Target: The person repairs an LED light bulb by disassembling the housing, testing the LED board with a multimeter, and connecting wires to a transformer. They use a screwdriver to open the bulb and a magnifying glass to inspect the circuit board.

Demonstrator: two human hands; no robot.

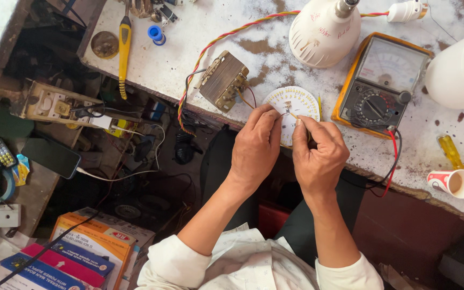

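A round white LED board (295, 103) with small yellow chips lies at the near edge of the workbench (275, 59). My left hand (255, 146) grips its lower left rim. My right hand (318, 152) pinches a thin yellow wire or lead (292, 114) against the board's face. Thin wires run from the board to a small brass-coloured transformer (223, 80) just left of it. A white bulb housing (324, 33) lies beyond the board.
An orange-cased analogue multimeter (381, 80) with red and black leads sits right of the board. A paper cup (455, 183), a yellow-handled screwdriver (124, 48), a twisted red-yellow cable (226, 36) and a white container (460, 70) lie on the bench. Boxes (81, 252) and a phone (52, 156) are below left.
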